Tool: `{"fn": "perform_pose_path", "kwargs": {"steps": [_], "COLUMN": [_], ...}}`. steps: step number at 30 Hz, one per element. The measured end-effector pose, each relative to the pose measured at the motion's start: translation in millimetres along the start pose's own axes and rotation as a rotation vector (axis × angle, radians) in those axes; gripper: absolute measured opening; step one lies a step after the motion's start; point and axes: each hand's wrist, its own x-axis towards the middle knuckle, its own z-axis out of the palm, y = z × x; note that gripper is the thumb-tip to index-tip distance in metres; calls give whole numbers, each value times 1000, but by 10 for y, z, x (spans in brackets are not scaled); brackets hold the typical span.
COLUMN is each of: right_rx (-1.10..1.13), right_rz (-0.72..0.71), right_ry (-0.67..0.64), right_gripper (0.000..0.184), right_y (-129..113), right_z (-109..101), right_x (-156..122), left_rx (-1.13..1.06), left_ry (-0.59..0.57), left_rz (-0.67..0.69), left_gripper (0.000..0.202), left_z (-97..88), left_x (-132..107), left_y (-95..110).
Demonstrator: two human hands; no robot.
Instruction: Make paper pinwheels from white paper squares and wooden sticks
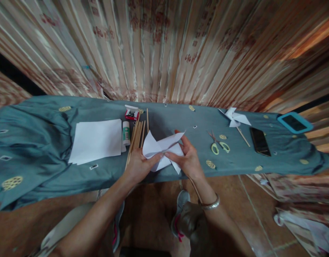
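Note:
A white paper pinwheel [164, 143] is held between my two hands above the front of the cloth-covered table. My left hand [140, 162] grips its left side, with the thumb pressed at the centre. From the other side, my right hand [189, 157] holds the folded paper, its thumb meeting the left one at the middle. Whatever lies under the thumb tips is too small to make out. Just left of the pinwheel lie several thin wooden sticks [137, 134], partly behind my left hand.
Left of the sticks are a glue stick [126, 132], a small red box of pins [131, 113] and a stack of white paper [97, 141]. To the right lie scissors [218, 143], another pinwheel [234, 117] on a stick, a black phone [260, 141] and a blue-framed tablet [295, 122].

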Motion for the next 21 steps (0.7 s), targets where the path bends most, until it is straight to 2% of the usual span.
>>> {"fn": "perform_pose_path", "kwargs": {"steps": [8, 21], "right_rx": [-44, -29], "right_rz": [-49, -59], "right_ry": [33, 72], "right_gripper": [81, 80], "right_y": [28, 68], "right_z": [38, 53], "right_x": [-18, -2], "left_rx": [173, 226], "left_ry": [44, 69], "left_rz": [-6, 62], "left_gripper": [36, 38], "left_z": [-33, -33], "left_x": [3, 30], "left_y": [-110, -127]}}
